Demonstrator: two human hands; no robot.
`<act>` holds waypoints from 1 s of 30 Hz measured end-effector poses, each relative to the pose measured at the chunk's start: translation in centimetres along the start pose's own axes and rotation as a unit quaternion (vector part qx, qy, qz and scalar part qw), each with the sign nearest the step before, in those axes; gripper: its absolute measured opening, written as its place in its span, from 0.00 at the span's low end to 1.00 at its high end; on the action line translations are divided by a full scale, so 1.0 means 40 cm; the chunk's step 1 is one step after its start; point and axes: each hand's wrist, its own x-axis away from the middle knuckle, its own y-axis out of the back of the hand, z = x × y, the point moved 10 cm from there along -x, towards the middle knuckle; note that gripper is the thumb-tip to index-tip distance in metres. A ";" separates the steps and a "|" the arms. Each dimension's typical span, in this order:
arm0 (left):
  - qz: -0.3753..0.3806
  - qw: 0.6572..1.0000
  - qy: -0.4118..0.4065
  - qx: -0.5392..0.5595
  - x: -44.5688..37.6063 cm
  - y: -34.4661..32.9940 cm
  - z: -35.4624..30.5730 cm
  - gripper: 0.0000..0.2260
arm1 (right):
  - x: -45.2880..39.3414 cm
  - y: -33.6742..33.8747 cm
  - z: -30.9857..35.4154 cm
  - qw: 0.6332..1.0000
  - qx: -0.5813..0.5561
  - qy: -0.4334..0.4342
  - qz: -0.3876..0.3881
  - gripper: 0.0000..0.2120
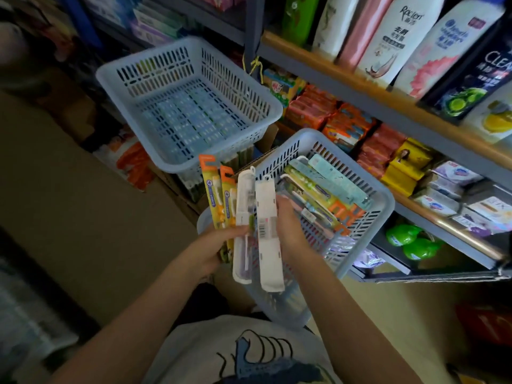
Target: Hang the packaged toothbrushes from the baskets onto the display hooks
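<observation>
A dim shop aisle: a wooden-edged shelf [346, 79] on the right carries tall shampoo bottles [399, 31], and the shelf below it holds stacked soap packs [343, 120] in orange, red and yellow wrappers. Two pale blue slotted baskets stand in front. The far basket [188, 65] has nothing lying in it; blurred goods show through its slotted floor. The near basket [385, 206] holds a loose pile of packaged toothbrushes [327, 189] in green, teal and orange card, lying flat with their long axes running from near-left to far-right.

The left hand [216, 245] has its grip closed round a fan of packs: two orange carded toothbrushes [213, 189] and a clear-fronted white case [243, 217], all standing roughly upright with their hang tabs at the top. The right hand [291, 228] pinches a second white case [267, 234] just beside it, thumb on the front near a barcode label, fingers curled behind. This case also points up and slightly away, its hole tab at the top and lower end hanging below the hand, over the near basket's front edge.

The lower ends of the orange packs are hidden behind the left hand. Print on the packs is too blurred to read. No display hooks can be made out. The person's pale printed shirt [249, 356] fills the bottom edge, cut off by the frame.
</observation>
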 end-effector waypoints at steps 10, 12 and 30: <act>-0.018 0.998 -0.028 0.047 0.018 0.022 -0.020 0.17 | 0.000 -0.077 0.035 0.987 0.139 0.081 0.032 0.15; -0.006 0.998 -0.052 0.043 0.021 0.004 -0.039 0.16 | 0.002 -0.070 0.033 0.987 0.135 0.080 0.013 0.14; -0.233 0.970 -0.042 -0.051 0.005 0.135 0.026 0.27 | -0.058 0.006 -0.038 0.998 -0.032 0.005 0.046 0.08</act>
